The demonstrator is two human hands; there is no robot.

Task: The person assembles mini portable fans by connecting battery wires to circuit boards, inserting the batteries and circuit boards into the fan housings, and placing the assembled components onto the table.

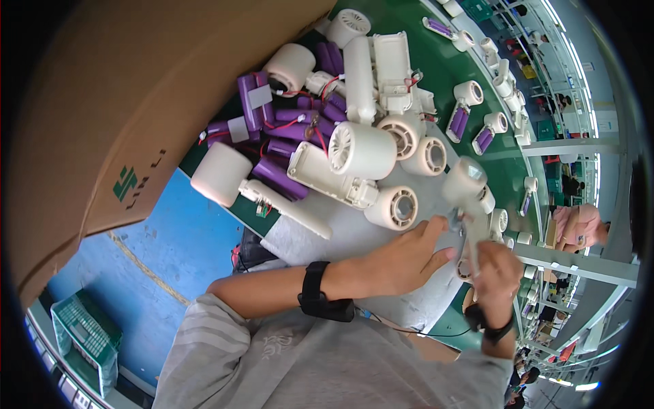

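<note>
So, the right hand (497,274) has its fingers curled around the lower end of a white fan (466,178), which is motion-blurred (honestly a bit of a smear). The left hand (402,262) is half open, thumb apart from the index finger, fingertips right at a small grayish part (455,219) beside the fan. Can't tell if they're pinching it or just touching it. The fan is up in front of the person, over the right side of a gray mat (347,247).

Black bands sit on both wrists. Just past the left hand there's a heap of other white fans (361,151), one lying with its handle shell open, mixed in with purple batteries (281,177) on red wires. A couple of those have pale stickers (259,97), too small to read. Further out, more fans with purple batteries in them lie along the green table (439,65).

As for writing, the big cardboard box (122,88) on the left has a green logo (124,184) with dark lettering next to it. Below that, a green crate (85,324) sits on the blue floor (153,238).
</note>
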